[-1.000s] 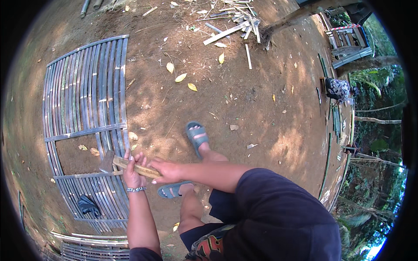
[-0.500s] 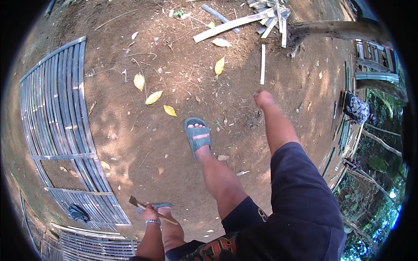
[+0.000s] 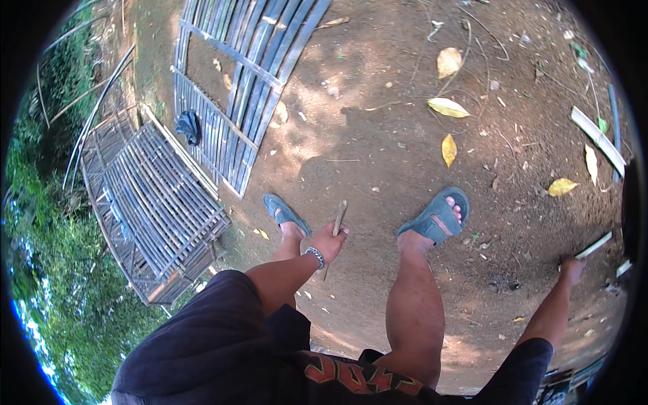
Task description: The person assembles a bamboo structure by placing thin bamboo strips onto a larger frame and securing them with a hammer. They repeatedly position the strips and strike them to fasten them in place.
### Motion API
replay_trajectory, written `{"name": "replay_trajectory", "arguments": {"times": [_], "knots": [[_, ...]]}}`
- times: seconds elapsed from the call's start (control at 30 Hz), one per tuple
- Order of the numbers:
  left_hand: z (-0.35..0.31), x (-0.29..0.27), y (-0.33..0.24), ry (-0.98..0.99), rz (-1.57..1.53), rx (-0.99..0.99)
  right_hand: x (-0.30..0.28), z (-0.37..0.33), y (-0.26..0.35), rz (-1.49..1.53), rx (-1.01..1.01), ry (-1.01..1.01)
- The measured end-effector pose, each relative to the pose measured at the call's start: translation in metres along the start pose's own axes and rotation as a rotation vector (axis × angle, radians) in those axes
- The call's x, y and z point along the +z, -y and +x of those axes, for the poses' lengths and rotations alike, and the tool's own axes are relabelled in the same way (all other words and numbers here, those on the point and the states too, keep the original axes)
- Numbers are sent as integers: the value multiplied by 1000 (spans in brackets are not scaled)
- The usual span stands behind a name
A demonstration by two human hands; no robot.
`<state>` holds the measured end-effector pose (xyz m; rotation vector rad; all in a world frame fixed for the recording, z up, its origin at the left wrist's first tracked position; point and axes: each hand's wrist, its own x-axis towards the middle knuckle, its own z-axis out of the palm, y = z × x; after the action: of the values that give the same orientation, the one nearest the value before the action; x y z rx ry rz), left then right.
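With your left grip [image 3: 331, 241] clamped on the wooden tool [image 3: 341, 217], pinch the pale strip [image 3: 595, 244] firmly at frame right; whether your right grip [image 3: 573, 268] is closed, I can't tell.

left hand [image 3: 329, 244]: gripping wooden handle [image 3: 341, 214] | right hand [image 3: 573, 267]: at pale strip's [image 3: 597, 244] end | bamboo panel [image 3: 251, 101]: upper left

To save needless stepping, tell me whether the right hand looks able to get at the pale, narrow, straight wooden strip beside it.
Yes, most likely: the right hand is at the near end of the strip, and nothing visible stands between them. Whether it grips is too small to tell.
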<state>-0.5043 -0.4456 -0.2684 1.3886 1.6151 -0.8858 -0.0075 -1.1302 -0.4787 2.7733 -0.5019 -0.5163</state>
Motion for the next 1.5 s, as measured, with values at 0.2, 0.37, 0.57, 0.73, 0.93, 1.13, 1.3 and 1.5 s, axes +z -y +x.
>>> {"name": "replay_trajectory", "arguments": {"times": [0.2, 0.37, 0.57, 0.73, 0.93, 1.13, 1.3, 1.5], "knots": [[16, -21, 54, -150, -3, -1, -28, -48, 30, -130, -82, -91], [-3, -64, 77, -190, -291, -28, -76, -173, 52, -64, -174, -170], [-31, -140, 134, -212, -580, 67, -178, -408, 102, 20, -397, 17], [-25, -259, 166, -325, -430, 302, -300, -581, 193, 16, -461, 84], [98, -393, 198, -450, -544, 206, -339, -717, 442, 132, -929, 79], [212, -459, 175, -592, -643, 85, -312, -799, 730, 137, -1522, 146], [324, -460, 159, -659, -520, 222, -242, -834, 912, -105, -1895, 48], [391, -434, 121, -775, -607, 183, -179, -847, 1038, -141, -2163, -36]]}}
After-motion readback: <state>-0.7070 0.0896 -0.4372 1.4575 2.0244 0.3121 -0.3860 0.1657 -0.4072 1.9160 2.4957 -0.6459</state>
